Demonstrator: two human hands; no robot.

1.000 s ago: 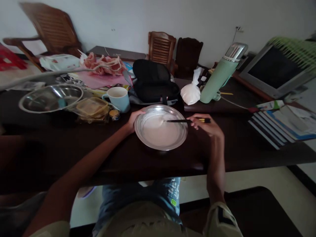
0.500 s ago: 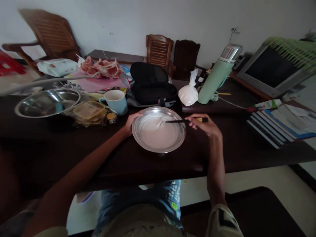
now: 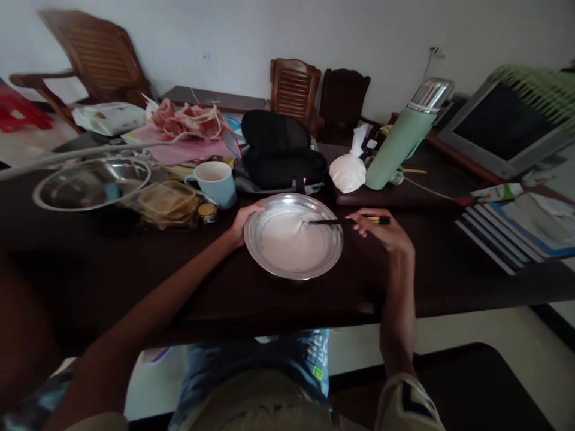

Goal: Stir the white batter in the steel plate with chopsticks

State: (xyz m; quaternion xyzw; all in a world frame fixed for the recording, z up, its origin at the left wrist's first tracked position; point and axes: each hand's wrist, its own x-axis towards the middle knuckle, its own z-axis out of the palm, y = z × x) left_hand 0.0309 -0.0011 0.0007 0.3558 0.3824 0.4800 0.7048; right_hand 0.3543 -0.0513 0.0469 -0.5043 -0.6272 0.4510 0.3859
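Seemingly to steady the bowl (image 3: 291, 202) on the table (image 3: 287, 308), your left hand (image 3: 245, 221) clasps its left rim; your right hand (image 3: 380, 228) pinches the chopsticks (image 3: 330, 222) from the bowl's right, tips in the pale mixture (image 3: 296, 248).

Dim lt. w/ blurry, stretched edges

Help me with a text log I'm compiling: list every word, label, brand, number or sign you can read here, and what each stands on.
None can be read for certain.
Yellow-green patch on the denim: too small.
White lettering on the same denim: blurred.
Lettering on the shirt front: too dim.
Green-and-white box: print too blurred.
Metal bowl and chopsticks: no text visible.
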